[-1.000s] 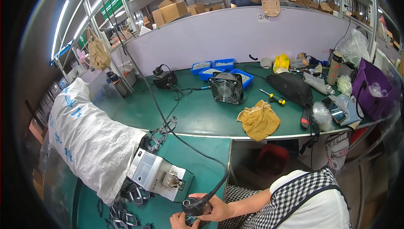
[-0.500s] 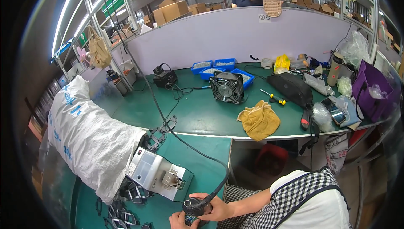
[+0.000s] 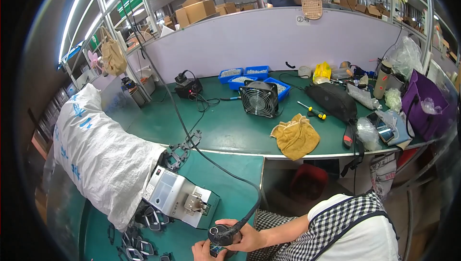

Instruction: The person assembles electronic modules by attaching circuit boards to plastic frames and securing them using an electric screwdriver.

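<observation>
Together, two hands, left hand (image 3: 205,250) and right hand (image 3: 244,236), grip one black corded tool (image 3: 224,235).

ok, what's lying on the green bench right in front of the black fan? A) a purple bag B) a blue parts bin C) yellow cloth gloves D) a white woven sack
C: the yellow cloth gloves lie crumpled on the green bench just nearer the camera than the black fan.
</observation>
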`<state>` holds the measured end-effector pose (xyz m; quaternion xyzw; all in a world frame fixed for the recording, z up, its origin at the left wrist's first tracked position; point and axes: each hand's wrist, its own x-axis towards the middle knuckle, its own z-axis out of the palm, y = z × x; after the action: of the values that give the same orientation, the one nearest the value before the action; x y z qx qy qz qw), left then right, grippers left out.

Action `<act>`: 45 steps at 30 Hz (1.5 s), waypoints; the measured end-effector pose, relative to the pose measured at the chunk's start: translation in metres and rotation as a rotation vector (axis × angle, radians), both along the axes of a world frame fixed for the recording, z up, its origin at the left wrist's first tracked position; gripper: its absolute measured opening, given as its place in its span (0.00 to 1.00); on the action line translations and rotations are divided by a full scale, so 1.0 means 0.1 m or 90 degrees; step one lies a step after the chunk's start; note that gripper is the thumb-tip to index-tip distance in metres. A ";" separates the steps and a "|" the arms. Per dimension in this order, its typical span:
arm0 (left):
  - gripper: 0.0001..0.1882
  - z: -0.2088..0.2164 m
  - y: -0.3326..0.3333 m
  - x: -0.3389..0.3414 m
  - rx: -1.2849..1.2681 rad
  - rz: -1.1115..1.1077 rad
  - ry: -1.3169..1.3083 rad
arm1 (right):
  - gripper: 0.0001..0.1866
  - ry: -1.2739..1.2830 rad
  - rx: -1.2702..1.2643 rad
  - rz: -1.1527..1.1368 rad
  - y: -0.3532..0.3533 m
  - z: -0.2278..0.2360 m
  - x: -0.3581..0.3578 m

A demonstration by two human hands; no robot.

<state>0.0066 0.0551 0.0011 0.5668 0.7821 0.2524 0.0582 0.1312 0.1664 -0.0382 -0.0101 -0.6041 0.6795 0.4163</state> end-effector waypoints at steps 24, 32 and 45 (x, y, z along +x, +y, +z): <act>0.24 0.01 -0.01 0.01 -0.008 0.009 -0.006 | 0.37 0.045 -0.002 -0.015 -0.02 0.17 0.02; 0.25 0.02 0.00 0.02 -0.014 0.010 -0.005 | 0.37 0.029 0.013 -0.026 -0.01 0.18 0.03; 0.24 0.03 0.00 0.02 -0.014 0.017 -0.007 | 0.37 0.038 0.032 -0.049 0.00 0.17 0.02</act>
<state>0.0089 0.0547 0.0043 0.5539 0.7922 0.2476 0.0656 0.1329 0.1662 -0.0209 -0.0027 -0.6076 0.6474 0.4601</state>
